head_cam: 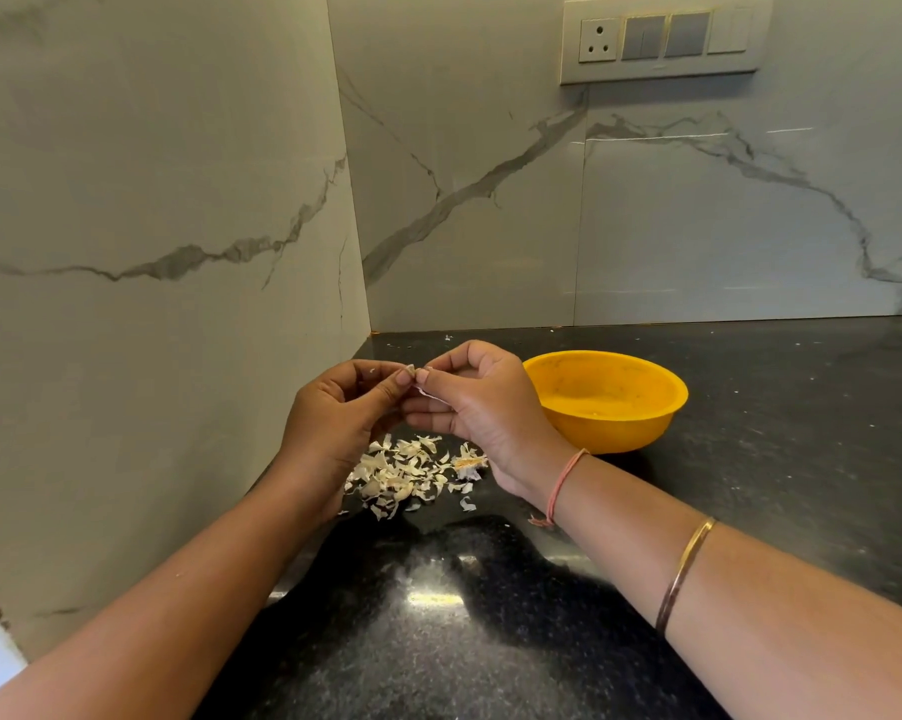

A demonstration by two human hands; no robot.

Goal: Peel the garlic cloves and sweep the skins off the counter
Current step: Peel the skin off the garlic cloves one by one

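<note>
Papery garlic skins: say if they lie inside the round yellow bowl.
No, the papery garlic skins lie on the black counter beside the yellow bowl.

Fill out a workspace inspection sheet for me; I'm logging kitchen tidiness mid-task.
Surface: dark speckled counter, glossy, with glare near the front.
Job's things: garlic clove, mostly hidden by fingertips, held above the counter; pile of skins below the hands; yellow bowl upright to the right.
Clutter: stray skin flecks near the back corner.
Grippers: left hand and right hand both pinch the clove at the fingertips.
Cables: nothing seen.
Surroundings: marble-look walls; switch panel with a socket, upper right.
</note>
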